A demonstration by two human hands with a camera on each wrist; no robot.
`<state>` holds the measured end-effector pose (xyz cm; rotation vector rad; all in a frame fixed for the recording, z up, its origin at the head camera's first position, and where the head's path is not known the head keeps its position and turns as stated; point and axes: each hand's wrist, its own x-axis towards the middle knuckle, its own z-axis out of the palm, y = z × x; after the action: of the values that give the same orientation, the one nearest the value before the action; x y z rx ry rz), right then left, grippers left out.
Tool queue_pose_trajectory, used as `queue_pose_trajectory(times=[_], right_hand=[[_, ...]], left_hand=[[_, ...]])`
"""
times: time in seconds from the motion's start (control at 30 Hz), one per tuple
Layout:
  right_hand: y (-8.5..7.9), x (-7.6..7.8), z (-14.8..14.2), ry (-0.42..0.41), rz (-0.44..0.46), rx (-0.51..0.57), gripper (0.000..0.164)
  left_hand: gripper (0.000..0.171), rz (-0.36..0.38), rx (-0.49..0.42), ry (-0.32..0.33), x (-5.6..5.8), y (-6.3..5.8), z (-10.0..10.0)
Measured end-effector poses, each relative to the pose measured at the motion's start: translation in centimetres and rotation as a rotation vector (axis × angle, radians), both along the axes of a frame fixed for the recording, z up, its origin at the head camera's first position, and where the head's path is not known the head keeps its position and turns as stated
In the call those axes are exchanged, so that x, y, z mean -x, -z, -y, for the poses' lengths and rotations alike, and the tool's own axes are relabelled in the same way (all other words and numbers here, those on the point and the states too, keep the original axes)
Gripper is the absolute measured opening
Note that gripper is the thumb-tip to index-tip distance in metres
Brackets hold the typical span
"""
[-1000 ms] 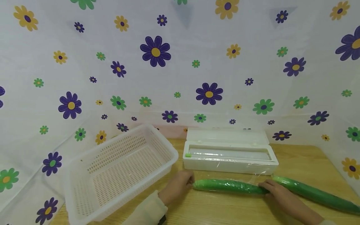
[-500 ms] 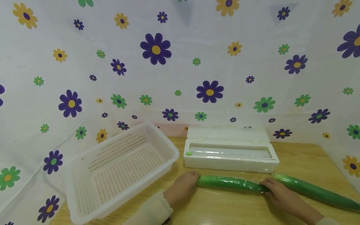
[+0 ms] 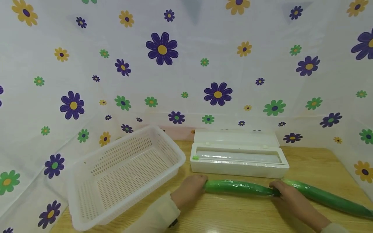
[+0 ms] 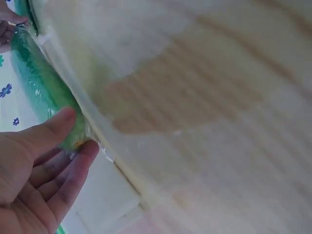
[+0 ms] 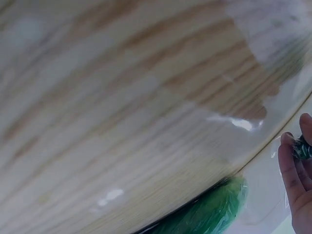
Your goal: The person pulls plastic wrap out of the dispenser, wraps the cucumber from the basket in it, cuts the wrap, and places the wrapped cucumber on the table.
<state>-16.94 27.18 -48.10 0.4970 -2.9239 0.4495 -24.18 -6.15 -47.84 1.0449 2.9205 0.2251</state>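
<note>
A green cucumber (image 3: 239, 187) in clear plastic film lies crosswise in front of the wrap box in the head view. My left hand (image 3: 190, 190) holds its pale left end; in the left wrist view the thumb and fingers close round that end, where loose film (image 4: 106, 152) sticks out. At the dark right tip, my right hand (image 3: 295, 201) pinches the cucumber, and the right wrist view shows the film-covered tip (image 5: 303, 149) between thumb and fingers. A second cucumber (image 3: 329, 198), glossy with film in the right wrist view, lies slanted beyond the right hand.
Behind the cucumber stands a white cling film box (image 3: 236, 170), its lid raised, with a film roll (image 3: 237, 156) and a green slider (image 3: 196, 157). A white perforated basket (image 3: 175, 168) occupies the left of the wooden table (image 3: 233, 220). A flowered sheet (image 3: 186, 71) hangs behind.
My left hand has shifted slightly right and now covers more of the cucumber's left end. The loose film in front of the box looks drawn in. My right hand stays at the tip.
</note>
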Motion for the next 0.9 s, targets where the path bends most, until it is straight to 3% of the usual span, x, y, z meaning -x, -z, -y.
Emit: queue_pose_trajectory(times=[0.1,0.3,0.5,0.67,0.73,0.9], right_hand=[[0.0,-0.1,-0.1,0.011,0.003,0.005,0.028],[0.2,0.1,-0.3,0.012,-0.002,-0.015,0.026],[0.0,0.3,-0.3,0.023,0.032,-0.027,0.027],[-0.3,0.5,-0.2,0.012,0.057,-0.022,0.028],[-0.2,0.7,-0.3,0.006,0.067,-0.018,0.028],[0.2,1.2,-0.5,-0.025,0.089,0.003,0.029]], left_hand=[[0.029,0.027,0.008,-0.013,0.1,-0.3,0.1],[0.030,-0.038,-0.002,0.016,0.1,-0.4,0.2],[0.025,-0.037,-0.020,0.025,0.2,-0.4,0.0],[0.034,-0.026,-0.068,0.024,0.3,-0.3,-0.1],[0.035,-0.050,-0.072,0.032,0.4,-0.2,-0.1],[0.021,-0.205,-0.044,0.051,0.8,0.0,-0.4]])
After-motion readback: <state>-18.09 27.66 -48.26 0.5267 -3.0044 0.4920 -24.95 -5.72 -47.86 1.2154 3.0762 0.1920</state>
